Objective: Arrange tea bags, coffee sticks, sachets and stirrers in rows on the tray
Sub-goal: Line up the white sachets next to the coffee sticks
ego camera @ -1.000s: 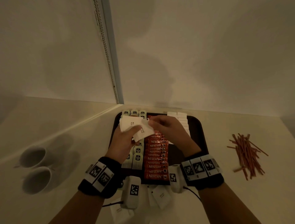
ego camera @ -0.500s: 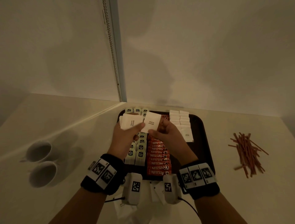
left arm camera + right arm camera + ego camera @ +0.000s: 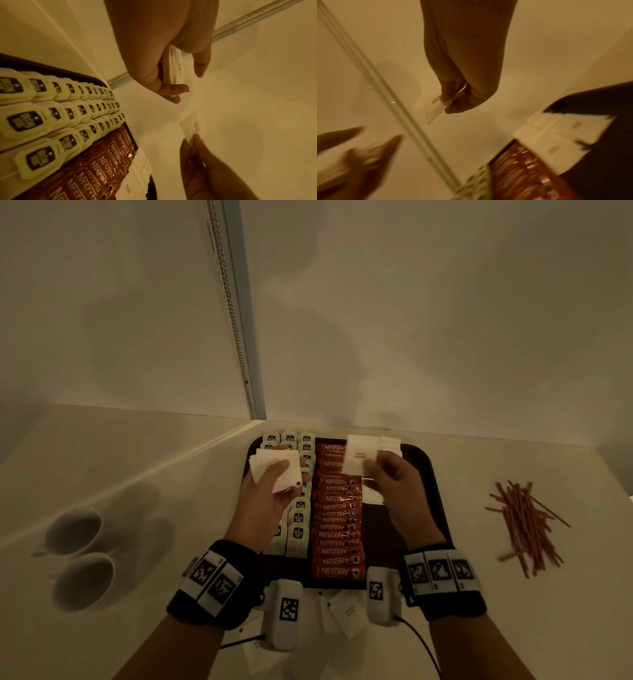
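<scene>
Sachets were the business in hand: the left hand gripped a small stack of white sachets between thumb and curled fingers above the tea bags, while the right hand pinched a single sachet by its lower edge, holding it up over the far part of the tray. On the tray the tea bags lay in neat overlapping rows at the left, the orange coffee sticks ran in a column down the middle, and a short row of sachets had been started at the far right beside them. Stirrers sat in a loose heap on the table, well apart from the tray, and a few more sachets lay on the table near the wrists. Two cups stood off to the left. To place this one well, it would seem best to lower it flat — print facing up, edges square with the row — and overlap it on the last sachet as the tea bags overlap, letting go only once it lies steady. Thin paper packets slide easily, so a light touch would matter — a nudge could skew the whole row.
</scene>
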Tool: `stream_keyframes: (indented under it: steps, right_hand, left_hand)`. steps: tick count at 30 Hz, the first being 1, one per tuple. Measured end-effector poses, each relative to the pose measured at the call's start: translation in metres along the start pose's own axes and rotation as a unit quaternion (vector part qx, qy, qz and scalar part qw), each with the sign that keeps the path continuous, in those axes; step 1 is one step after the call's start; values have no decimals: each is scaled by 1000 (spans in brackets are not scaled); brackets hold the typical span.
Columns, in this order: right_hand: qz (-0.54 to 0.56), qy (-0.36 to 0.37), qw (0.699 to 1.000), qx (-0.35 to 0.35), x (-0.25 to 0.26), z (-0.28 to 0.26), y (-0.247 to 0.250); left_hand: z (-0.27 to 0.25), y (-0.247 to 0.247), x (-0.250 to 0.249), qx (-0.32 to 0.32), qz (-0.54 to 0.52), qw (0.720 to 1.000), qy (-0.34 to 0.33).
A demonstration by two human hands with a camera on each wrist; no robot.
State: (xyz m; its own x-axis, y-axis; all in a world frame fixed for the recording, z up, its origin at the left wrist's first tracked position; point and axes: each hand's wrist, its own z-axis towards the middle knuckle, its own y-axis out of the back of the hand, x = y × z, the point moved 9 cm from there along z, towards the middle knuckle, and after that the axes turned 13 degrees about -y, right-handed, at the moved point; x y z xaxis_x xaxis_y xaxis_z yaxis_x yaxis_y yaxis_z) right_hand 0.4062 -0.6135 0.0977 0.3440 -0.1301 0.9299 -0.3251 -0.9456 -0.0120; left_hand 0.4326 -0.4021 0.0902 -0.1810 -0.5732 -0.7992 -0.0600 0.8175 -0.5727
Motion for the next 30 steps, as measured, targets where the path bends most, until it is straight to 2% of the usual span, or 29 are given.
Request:
stream_keyframes:
  steps: [2, 5, 8, 12, 19, 23, 28, 30]
  right_hand:
    - [-38, -22, 997, -63, -20, 14, 33]
    - [-135, -87, 977, -141, -65, 33, 74]
    - [-192, -153, 956, -160, -105, 45, 91]
    - [-232, -173, 941, -173, -123, 55, 92]
    - [-287, -159, 924, -194, -117, 60, 81]
    - [-307, -128, 916, -224, -110, 57, 77]
    - [-299, -81, 920, -239, -91, 50, 70]
    - [-285, -23, 937, -202, -67, 46, 50]
  left_hand:
    - [-2, 1, 1, -1, -52, 998, 21]
    - [-3, 4, 5, -5, -100, 994, 44]
    - [-2, 5, 8, -7, -117, 991, 59]
    - [-1, 7, 12, -19, -118, 991, 67]
    - [0, 10, 14, -30, -129, 988, 73]
    - [0, 8, 14, -30, -137, 987, 76]
    - [0, 7, 12, -37, -93, 993, 58]
    - [2, 10, 10, -54, -57, 996, 42]
